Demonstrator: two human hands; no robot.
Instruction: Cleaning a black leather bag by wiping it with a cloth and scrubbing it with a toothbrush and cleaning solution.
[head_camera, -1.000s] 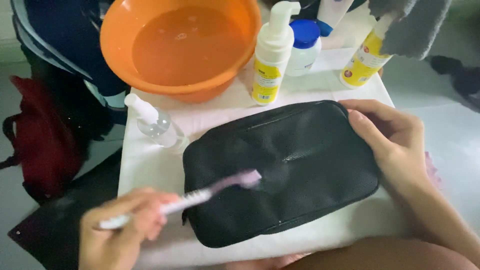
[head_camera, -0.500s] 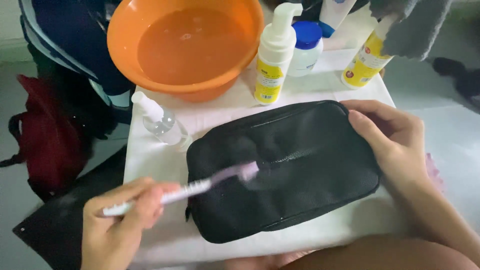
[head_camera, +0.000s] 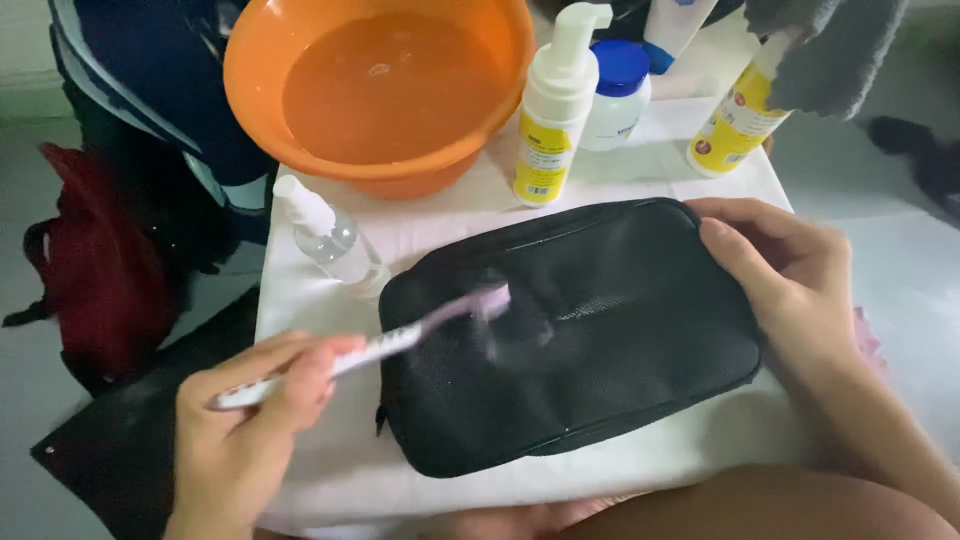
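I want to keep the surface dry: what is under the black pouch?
The black pouch lies on a white cloth that shows on all sides. The right hand steadies its end; the left hand holds a toothbrush on top. The cloth directly beneath is hidden.

White-covered table (head_camera: 300, 300), black pouch (head_camera: 600, 340), perhaps damp.
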